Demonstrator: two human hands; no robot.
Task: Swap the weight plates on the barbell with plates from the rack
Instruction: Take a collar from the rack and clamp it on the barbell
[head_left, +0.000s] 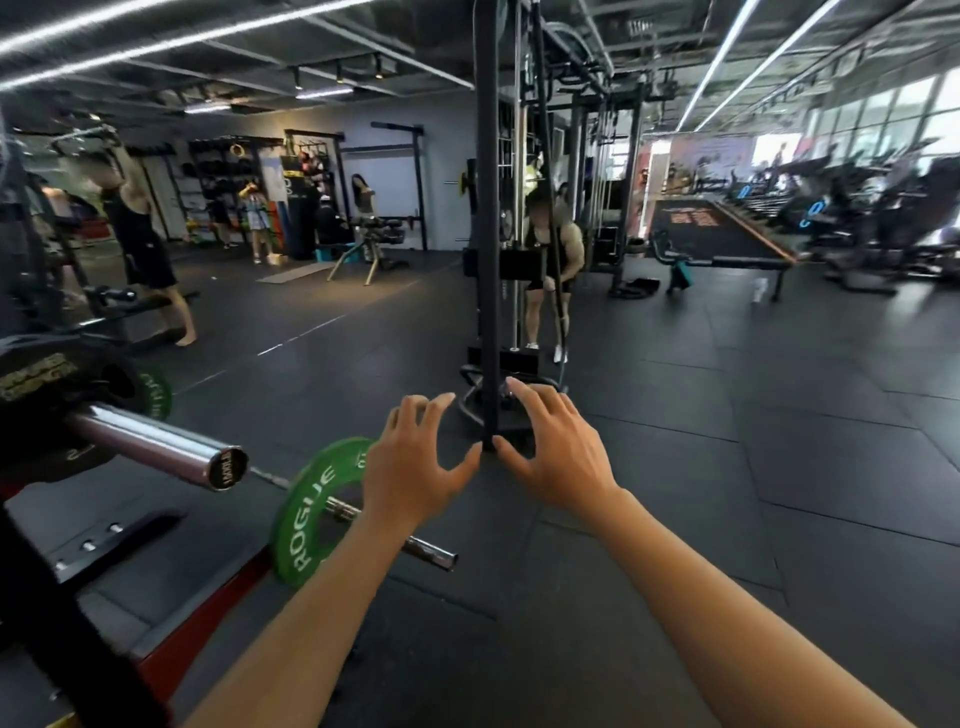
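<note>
Both my hands are stretched out in front of me with fingers spread, holding nothing. My left hand (415, 457) hovers above a green ROGUE plate (311, 514) that stands on a thin bar (426, 551) lying on the floor. My right hand (550, 452) is beside it, level with the foot of a black upright post (488, 260). At the left, a chrome barbell sleeve (156, 447) sticks out towards me, bare at its end. A black plate (36, 379) sits further in on it, with a second green plate (156, 395) behind.
A black rack upright (67, 639) and a red frame rail (208, 618) cross the lower left. A cable machine (519, 312) stands straight ahead with a person behind it. Other people exercise at the back left. Dark rubber floor (727, 467) spreads to the right.
</note>
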